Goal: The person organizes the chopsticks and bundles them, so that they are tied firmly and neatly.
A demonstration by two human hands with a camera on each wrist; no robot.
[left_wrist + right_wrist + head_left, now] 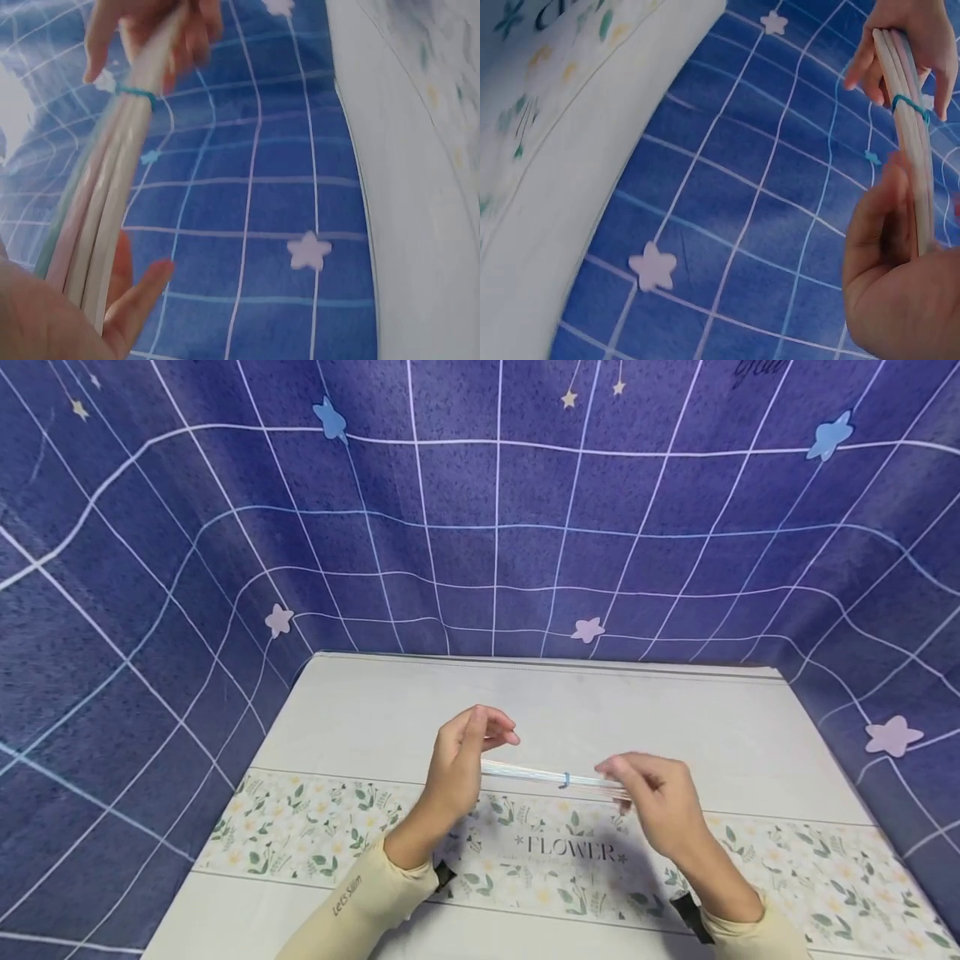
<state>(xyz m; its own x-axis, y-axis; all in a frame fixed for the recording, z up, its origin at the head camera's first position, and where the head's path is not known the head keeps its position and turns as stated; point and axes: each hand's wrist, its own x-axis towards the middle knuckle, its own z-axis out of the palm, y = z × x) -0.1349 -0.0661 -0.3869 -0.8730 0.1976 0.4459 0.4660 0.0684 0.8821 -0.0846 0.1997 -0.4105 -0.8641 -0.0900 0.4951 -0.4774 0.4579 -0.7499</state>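
A slim bundle of pale, shiny straws point(525, 771) in white, pink and green tints spans the gap between my hands above the table. A blue band point(566, 780) is wrapped round its middle; it also shows in the left wrist view as a teal band point(136, 94). My right hand point(663, 797) holds one end of the bundle between thumb and fingers. At the other end, the straws meet the palm of my left hand point(457, 764), whose fingers stand loosely apart. In the right wrist view, straw tips point(889, 36) lie against that left hand.
Beneath my hands lies a white table cover point(360, 710) with a floral strip point(315, 827) printed "FLOWER". A blue curtain point(465, 552) with grid lines and stars surrounds the back and sides. Dark straps point(692, 917) sit at both wrists.
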